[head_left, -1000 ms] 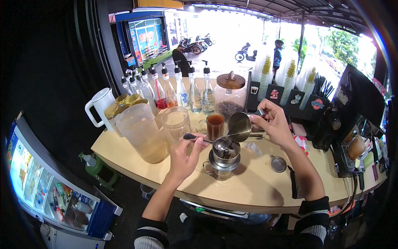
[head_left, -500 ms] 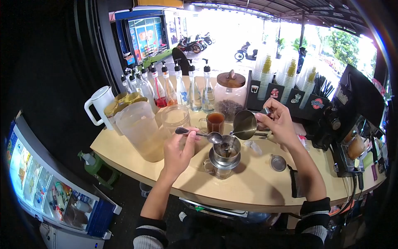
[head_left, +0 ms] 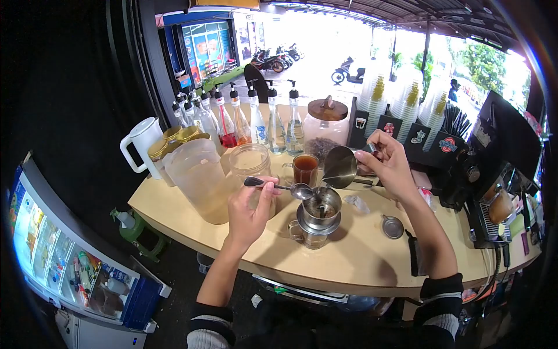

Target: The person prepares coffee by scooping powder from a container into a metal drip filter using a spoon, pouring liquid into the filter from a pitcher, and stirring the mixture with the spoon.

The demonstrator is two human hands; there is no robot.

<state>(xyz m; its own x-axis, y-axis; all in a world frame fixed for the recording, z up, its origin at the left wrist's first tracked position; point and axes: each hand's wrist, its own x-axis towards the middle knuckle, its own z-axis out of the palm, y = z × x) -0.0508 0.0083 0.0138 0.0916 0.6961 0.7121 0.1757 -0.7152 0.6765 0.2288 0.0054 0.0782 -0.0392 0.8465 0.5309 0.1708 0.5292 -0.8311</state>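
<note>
My left hand [head_left: 251, 210] pinches the dark handle of a metal spoon [head_left: 301, 191], its bowl at the near-left rim of a metal drip filter [head_left: 318, 224]. The filter sits on a glass mug [head_left: 297, 234] and holds dark wet coffee grounds. In my right hand [head_left: 388, 166] is a steel pitcher [head_left: 342, 168], gripped by its handle and tipped left, its lip just above the filter and beside the spoon. Whether a thin stream is still running from the lip is hard to make out. Behind the spoon stands a glass mug of brown drink [head_left: 305, 170].
A large plastic jug [head_left: 196, 183] and an open clear jar [head_left: 250, 161] stand left of my hands. Pump bottles [head_left: 278, 131] and a lidded jar [head_left: 325, 131] line the back. A round metal lid [head_left: 392, 227] and crumpled tissue [head_left: 356, 203] lie right.
The pitcher has tipped slightly further over the filter. The stream seen earlier from its lip is less distinct. The spoon stays in place, and the whole view has shifted a little.
</note>
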